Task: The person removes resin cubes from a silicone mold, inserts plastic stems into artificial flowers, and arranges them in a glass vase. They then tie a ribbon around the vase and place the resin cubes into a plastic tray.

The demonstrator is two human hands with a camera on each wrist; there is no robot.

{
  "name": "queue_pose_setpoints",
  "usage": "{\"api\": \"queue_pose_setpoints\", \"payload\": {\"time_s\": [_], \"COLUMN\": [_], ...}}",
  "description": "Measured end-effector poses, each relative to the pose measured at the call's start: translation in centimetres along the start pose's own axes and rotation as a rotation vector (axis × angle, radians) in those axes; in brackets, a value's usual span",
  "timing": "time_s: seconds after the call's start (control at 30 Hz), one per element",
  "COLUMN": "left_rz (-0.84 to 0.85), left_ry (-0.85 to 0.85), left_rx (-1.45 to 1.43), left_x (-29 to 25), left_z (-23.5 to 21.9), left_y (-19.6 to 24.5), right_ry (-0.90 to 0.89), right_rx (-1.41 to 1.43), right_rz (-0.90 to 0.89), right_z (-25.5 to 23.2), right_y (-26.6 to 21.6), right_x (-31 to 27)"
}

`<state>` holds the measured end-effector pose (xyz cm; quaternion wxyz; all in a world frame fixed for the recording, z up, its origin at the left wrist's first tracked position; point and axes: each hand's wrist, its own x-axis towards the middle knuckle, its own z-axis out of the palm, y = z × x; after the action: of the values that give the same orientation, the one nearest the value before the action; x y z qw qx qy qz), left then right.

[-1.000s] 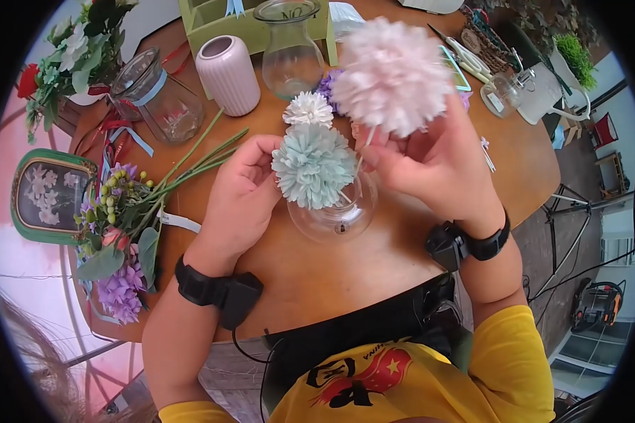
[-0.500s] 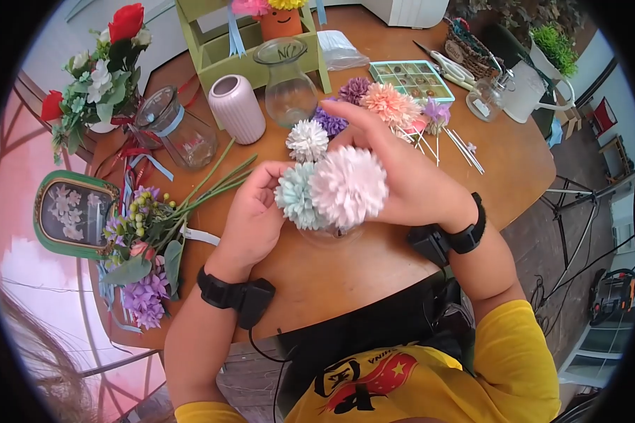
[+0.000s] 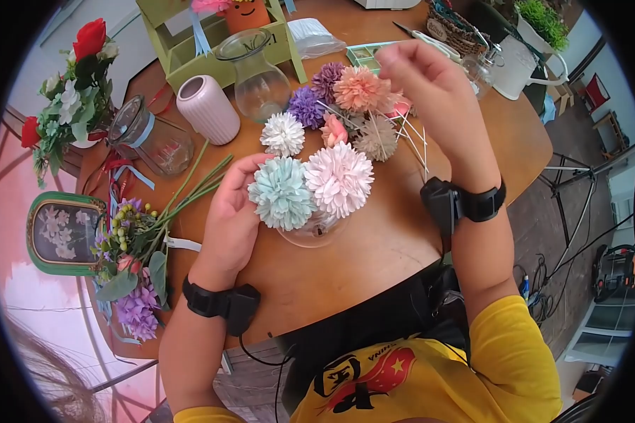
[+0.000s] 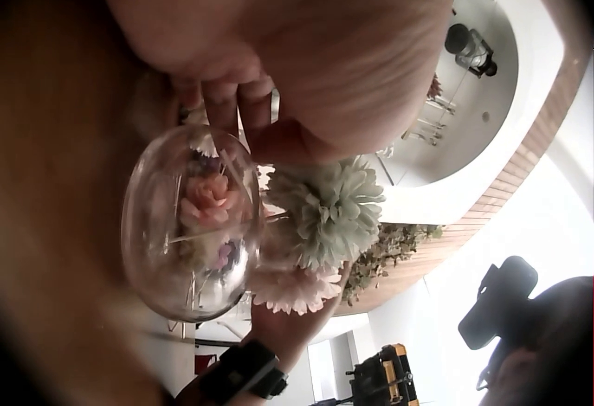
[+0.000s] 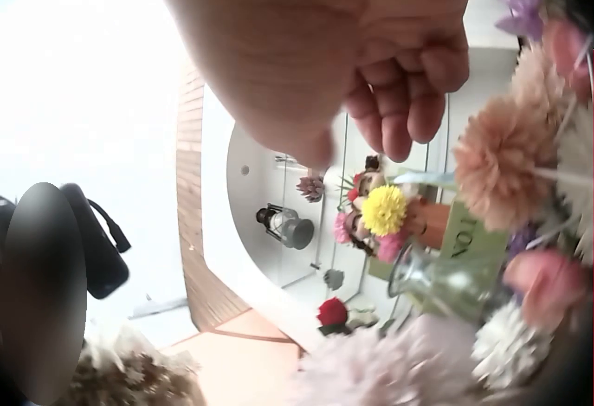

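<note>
Pale teal [image 3: 282, 192] and pale pink [image 3: 339, 179] pom-pom flowers stand side by side in a small round glass vase [image 3: 313, 233]. My left hand [image 3: 234, 218] is beside the teal flower, its fingers bent toward the vase mouth; the flower heads hide its grip. In the left wrist view, the clear bowl [image 4: 190, 230] is just below that hand [image 4: 297, 44]. My right hand [image 3: 441, 106] is raised over the loose flowers to the right, with nothing held. The right wrist view shows its fingers [image 5: 394, 109] loosely bent.
Behind the vase lie white [image 3: 283, 134], purple [image 3: 306, 108] and orange [image 3: 362, 89] flowers. A pink ribbed vase [image 3: 209, 113], tall glass vase [image 3: 261, 88] and green wooden planter [image 3: 169, 53] stand farther back. At left are a glass jar [image 3: 164, 146], a bouquet [image 3: 136, 303] and an oval frame [image 3: 62, 233].
The pink flower has come down from the right hand into the vase beside the teal one. My right hand has let go and moved up and right. The left hand stays by the teal flower.
</note>
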<state>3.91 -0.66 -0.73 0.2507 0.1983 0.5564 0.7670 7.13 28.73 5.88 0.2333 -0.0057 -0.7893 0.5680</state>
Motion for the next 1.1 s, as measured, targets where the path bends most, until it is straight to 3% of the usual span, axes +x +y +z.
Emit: {"api": "queue_pose_setpoints", "payload": {"time_s": [0.1,0.2,0.6,0.7,0.8,0.83,0.97,1.1], "left_rz": [0.004,0.012,0.075,0.090,0.122,0.122,0.080,0.015], "left_ry": [-0.037,-0.026,-0.099,-0.107,-0.110,-0.102,-0.058,-0.116], "left_rx": [-0.039,-0.029,0.084,0.124,0.138,0.133,0.160,0.175], "left_x": [-0.1,-0.3,-0.8,-0.8,-0.8,-0.7,-1.0,-1.0], "left_z": [0.1,0.9,1.3,1.7,1.9,2.1,1.7,1.3], "left_y": [0.5,0.8,0.4,0.5,-0.1,0.0,-0.6,-0.2], "right_ry": [0.021,-0.034,-0.121,-0.002,0.153,0.161,0.264,0.141], "right_rx": [-0.190,-0.468,-0.593,-0.549,-0.305,-0.196,0.153,0.228], "right_rz": [-0.072,0.003,-0.061,-0.239,-0.382,-0.303,-0.618,-0.540], "right_z": [0.1,0.4,1.9,1.9,1.8,1.8,1.1,2.2], "right_y": [1.6,0.8,1.6,1.7,2.1,1.1,2.1,2.5], "right_x": [0.0,-0.7,-1.0,-0.8,-0.4,-0.7,-0.1,-0.6]}}
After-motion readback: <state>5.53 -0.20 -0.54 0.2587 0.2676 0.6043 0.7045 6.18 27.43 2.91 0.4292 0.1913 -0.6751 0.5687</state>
